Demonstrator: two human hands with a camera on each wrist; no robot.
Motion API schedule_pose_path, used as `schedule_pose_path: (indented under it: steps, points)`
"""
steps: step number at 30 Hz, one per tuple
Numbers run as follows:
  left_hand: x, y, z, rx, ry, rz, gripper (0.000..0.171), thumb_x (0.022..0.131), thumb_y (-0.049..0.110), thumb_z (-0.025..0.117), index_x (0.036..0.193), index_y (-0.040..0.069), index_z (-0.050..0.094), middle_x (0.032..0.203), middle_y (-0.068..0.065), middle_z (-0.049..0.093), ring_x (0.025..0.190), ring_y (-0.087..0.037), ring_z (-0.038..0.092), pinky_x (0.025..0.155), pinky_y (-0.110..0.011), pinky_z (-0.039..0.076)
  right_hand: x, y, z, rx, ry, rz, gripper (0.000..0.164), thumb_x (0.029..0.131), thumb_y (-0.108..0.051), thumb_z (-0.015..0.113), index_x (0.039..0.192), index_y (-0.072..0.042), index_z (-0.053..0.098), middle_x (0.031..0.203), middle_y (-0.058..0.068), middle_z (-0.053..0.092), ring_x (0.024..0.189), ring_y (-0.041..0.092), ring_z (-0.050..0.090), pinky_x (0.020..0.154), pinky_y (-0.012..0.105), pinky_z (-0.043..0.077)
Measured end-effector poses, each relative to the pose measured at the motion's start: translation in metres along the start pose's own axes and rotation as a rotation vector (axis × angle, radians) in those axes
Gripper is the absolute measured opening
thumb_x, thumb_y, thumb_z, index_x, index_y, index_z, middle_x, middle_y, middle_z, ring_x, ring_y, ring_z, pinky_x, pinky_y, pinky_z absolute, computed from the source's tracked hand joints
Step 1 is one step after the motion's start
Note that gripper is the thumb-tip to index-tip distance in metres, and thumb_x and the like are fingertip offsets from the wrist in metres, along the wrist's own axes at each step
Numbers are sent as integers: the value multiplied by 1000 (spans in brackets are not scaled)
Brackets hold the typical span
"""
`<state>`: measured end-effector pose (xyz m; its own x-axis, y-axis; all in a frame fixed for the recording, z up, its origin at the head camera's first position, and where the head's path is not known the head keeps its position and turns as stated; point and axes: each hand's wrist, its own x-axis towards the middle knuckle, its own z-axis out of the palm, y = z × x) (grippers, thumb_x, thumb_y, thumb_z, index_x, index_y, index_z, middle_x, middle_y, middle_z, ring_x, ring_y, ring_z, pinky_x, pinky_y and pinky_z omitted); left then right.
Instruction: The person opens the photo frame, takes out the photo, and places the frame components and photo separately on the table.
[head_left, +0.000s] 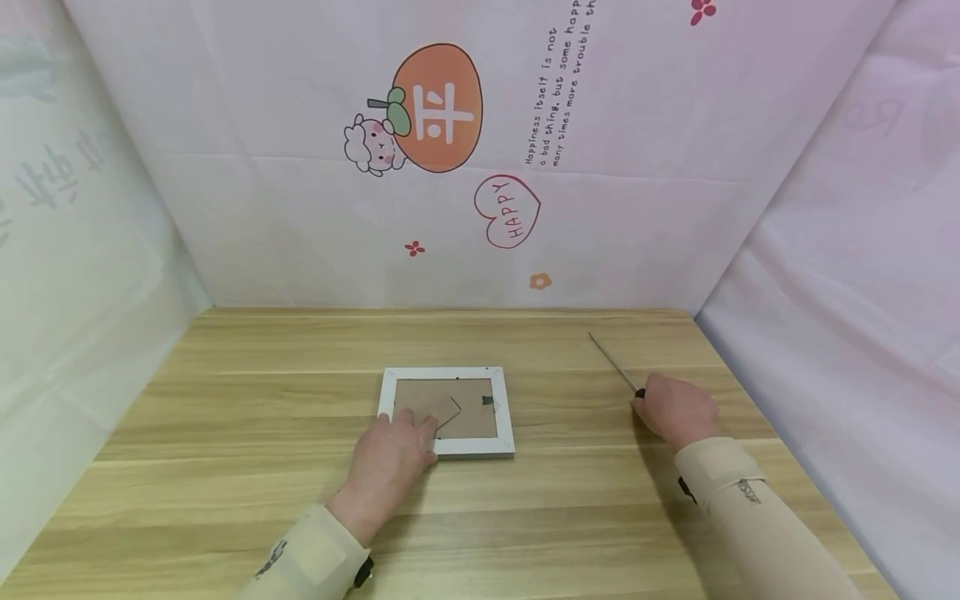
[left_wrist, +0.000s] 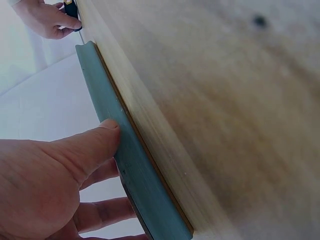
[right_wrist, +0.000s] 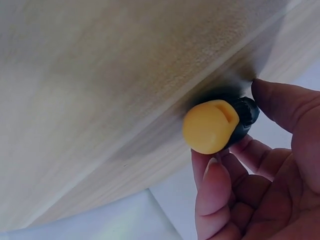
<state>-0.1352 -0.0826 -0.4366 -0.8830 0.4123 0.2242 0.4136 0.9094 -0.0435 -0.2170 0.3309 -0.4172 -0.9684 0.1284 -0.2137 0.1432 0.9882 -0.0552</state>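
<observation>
A white picture frame (head_left: 508,425) lies face down on the wooden table, its brown backing board (head_left: 420,393) turned up. My left hand (head_left: 393,458) grips its near left corner. In the left wrist view the thumb (left_wrist: 102,140) presses along the frame's side edge (left_wrist: 135,165), while the other fingers reach over the back. Off to the right, my right hand (head_left: 678,410) holds a screwdriver (head_left: 615,362) low over the table, its long thin shaft pointing away and leftward. The handle (right_wrist: 210,127), yellow at the end and black beyond, sits between thumb and curled fingers.
The wood-grain table (head_left: 525,533) runs back to a white printed cloth (head_left: 315,233). Cloth walls also close in the left side (head_left: 82,292) and the right side (head_left: 847,333). A small black tab (head_left: 487,400) sits near the backing board's right edge.
</observation>
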Motion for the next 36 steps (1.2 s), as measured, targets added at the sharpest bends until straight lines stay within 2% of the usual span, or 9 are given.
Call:
schedule_pose_path:
  steps: [3, 10, 15, 18, 23, 27, 33, 36]
  points:
    - [0, 0, 0, -1, -3, -1, 46, 83, 38, 87, 115, 9, 73, 95, -13, 73, 75, -25, 64, 65, -39, 54, -2, -3, -2, 10, 19, -10, 36, 102, -37, 57, 80, -9, 54, 72, 14, 58, 65, 30, 56, 53, 46, 47]
    - [-1, 0, -1, -7, -13, -11, 48, 83, 38, 86, 119, 9, 73, 98, -14, 74, 77, -26, 66, 69, -41, 56, -6, -20, -13, 25, 77, -52, 37, 101, -36, 61, 103, 1, 56, 81, 19, 62, 70, 35, 60, 52, 46, 49]
    - [-1, 0, -2, -1, -27, -20, 52, 84, 38, 85, 126, 10, 73, 104, -13, 75, 85, -26, 69, 78, -43, 59, -6, -38, -17, 18, 83, -84, 35, 99, -34, 59, 103, 1, 58, 84, 20, 63, 72, 36, 60, 54, 47, 50]
    - [-1, 0, -2, 4, -31, -21, 53, 85, 39, 85, 127, 11, 72, 105, -13, 75, 88, -26, 70, 80, -44, 60, -7, -51, -16, -4, 76, -143, 38, 97, -35, 60, 106, 2, 60, 85, 19, 64, 72, 34, 60, 57, 48, 51]
    - [-1, 0, -1, 10, -25, -18, 52, 84, 39, 85, 126, 11, 73, 104, -13, 75, 87, -25, 70, 79, -44, 60, -9, -76, -12, -29, 82, -264, 46, 100, -38, 61, 122, 2, 63, 104, 22, 72, 83, 33, 69, 71, 52, 58]
    - [0, -1, -1, 7, -36, -27, 53, 84, 40, 86, 127, 12, 72, 106, -13, 75, 88, -26, 70, 79, -44, 60, -11, -99, -8, -25, 53, -320, 52, 105, -37, 54, 137, 3, 60, 122, 23, 72, 95, 31, 71, 86, 53, 59]
    - [0, 0, -1, -18, -55, -39, 61, 79, 39, 89, 130, 11, 71, 108, -16, 74, 89, -30, 70, 84, -48, 61, -15, -127, -2, 117, -38, -348, 52, 107, -35, 49, 143, 1, 58, 137, 20, 67, 122, 35, 66, 103, 54, 53]
    - [0, 1, -1, -20, -46, -33, 59, 78, 37, 90, 128, 11, 71, 104, -15, 74, 86, -29, 70, 81, -47, 61, -18, -136, 2, 198, -83, -359, 51, 106, -33, 50, 141, 3, 59, 140, 21, 64, 128, 37, 62, 108, 54, 50]
